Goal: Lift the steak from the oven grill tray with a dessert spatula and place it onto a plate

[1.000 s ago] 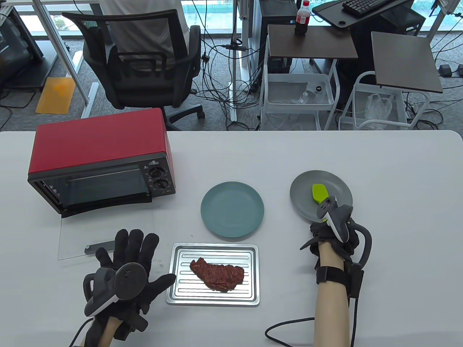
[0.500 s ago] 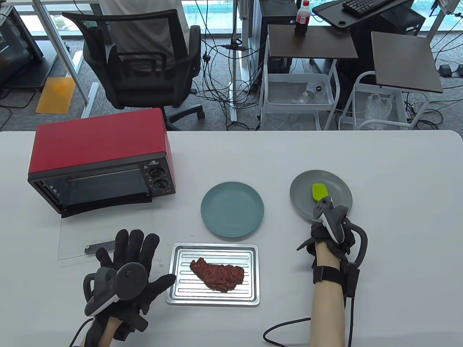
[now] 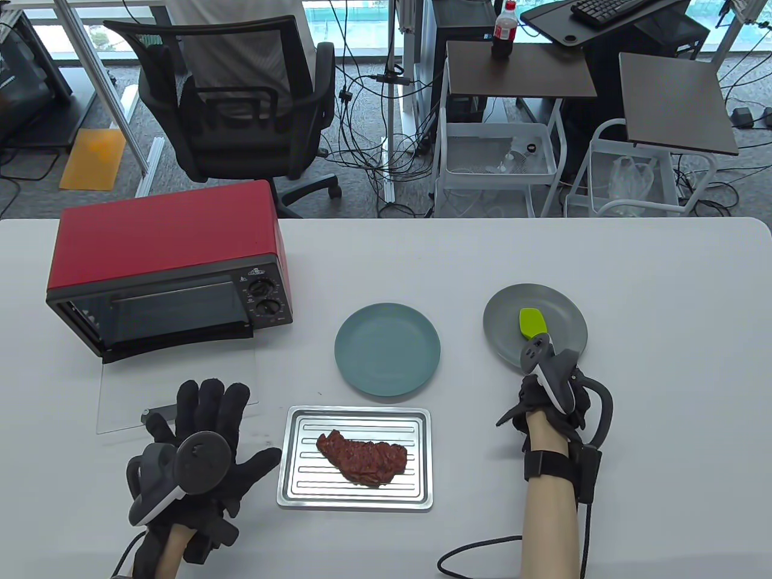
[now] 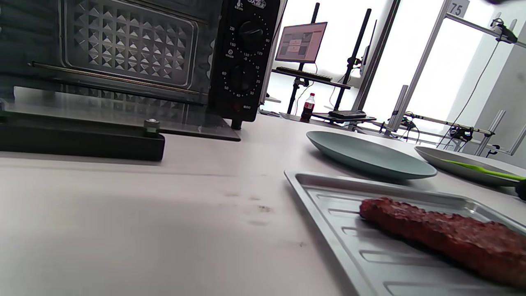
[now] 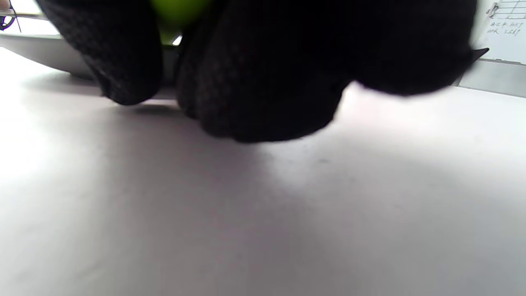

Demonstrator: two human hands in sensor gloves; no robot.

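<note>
A brown steak (image 3: 362, 461) lies on the ribbed metal oven tray (image 3: 422, 417) at the table's front centre; the left wrist view shows the steak (image 4: 444, 234) close by. Behind the tray sits an empty teal plate (image 3: 387, 350). The green dessert spatula (image 3: 533, 322) rests with its blade on a grey plate (image 3: 503, 310). My right hand (image 3: 543, 386) is at that plate's near edge, its fingers (image 5: 263, 82) curled round the spatula's handle (image 5: 176, 12); the tracker hides them from above. My left hand (image 3: 211, 422) lies flat and spread on the table left of the tray.
A red toaster oven (image 3: 163, 253) stands at the back left, with its glass door (image 3: 175, 392) folded down onto the table just beyond my left fingers. A black cable (image 3: 476, 546) loops by my right forearm.
My left hand has slid a little left, away from the tray. My right hand has drawn slightly back at the grey plate's edge. Steak and plates have not moved.
</note>
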